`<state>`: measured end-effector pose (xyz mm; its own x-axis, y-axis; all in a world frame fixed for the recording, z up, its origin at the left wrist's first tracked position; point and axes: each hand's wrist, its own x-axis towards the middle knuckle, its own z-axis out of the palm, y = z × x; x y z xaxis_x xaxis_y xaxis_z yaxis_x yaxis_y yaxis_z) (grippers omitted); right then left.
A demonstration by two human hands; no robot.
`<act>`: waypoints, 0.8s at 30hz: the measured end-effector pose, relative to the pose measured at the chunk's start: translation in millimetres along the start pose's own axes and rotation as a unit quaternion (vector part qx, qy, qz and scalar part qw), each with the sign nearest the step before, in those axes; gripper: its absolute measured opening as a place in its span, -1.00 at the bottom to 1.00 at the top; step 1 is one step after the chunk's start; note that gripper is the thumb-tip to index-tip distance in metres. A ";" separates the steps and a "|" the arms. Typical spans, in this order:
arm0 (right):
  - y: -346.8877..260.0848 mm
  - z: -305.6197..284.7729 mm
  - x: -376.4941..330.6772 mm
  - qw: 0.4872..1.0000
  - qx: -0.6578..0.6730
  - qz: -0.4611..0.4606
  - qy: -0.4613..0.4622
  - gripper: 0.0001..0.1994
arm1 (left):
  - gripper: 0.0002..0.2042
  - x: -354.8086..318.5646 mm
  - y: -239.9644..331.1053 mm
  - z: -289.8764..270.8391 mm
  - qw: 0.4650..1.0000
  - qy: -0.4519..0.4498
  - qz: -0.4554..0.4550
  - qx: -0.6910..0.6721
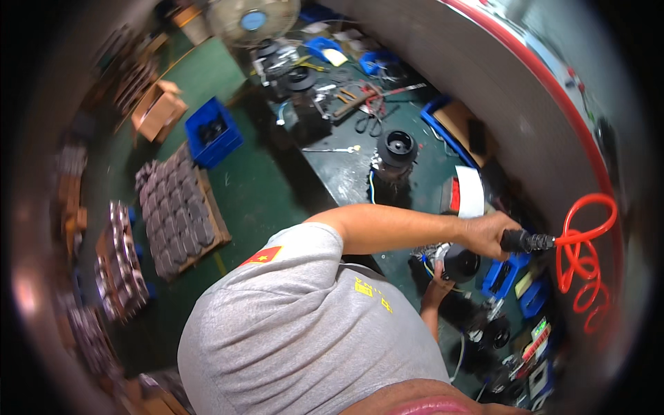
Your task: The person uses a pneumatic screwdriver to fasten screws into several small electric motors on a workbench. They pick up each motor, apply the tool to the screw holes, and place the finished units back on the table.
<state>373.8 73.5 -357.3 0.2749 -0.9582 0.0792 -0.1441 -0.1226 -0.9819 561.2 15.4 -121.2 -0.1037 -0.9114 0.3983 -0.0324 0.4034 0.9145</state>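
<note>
My left hand (484, 234) reaches across the bench, its fingers wrapped round a black air tool (517, 241) on a red coiled hose (579, 238). The tool's working end cannot be made out. Below it, my right hand (440, 275) grips the side of a motor unit with a round black top (462, 263). Part of the right forearm is hidden behind my grey shirt. A similar motor unit with an open black ring on top (397, 148) stands upright farther along the bench, with blue and white wires beside it.
Scissors (369, 124), a hammer (356, 102) and a wrench (333, 149) lie on the dark bench (339, 169). Blue parts bins (499, 278) line its wall side. A fan (253, 21) stands at the bench's end. On the green floor are a blue crate (213, 133) and a loaded pallet (176, 211).
</note>
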 end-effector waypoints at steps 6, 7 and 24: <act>-38.4 8.9 -3.8 0.988 0.145 -0.017 -0.053 -0.44 | -0.79 -9.9 15.6 15.5 0.992 0.121 0.037 0.015; -46.2 9.7 -5.7 0.983 0.177 -0.014 -0.047 -0.45 | -0.78 -11.4 22.1 18.7 0.991 0.130 0.020 0.001; 0.0 -13.3 -3.4 0.993 0.098 0.041 -0.052 -0.33 | -0.76 -137.3 111.1 29.2 0.933 0.169 0.035 0.314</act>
<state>360.3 73.3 -355.3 0.3688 -0.9295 -0.0111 0.0137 0.0174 -0.9998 542.8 187.7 -76.4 0.1890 -0.8117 0.5526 -0.6252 0.3345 0.7052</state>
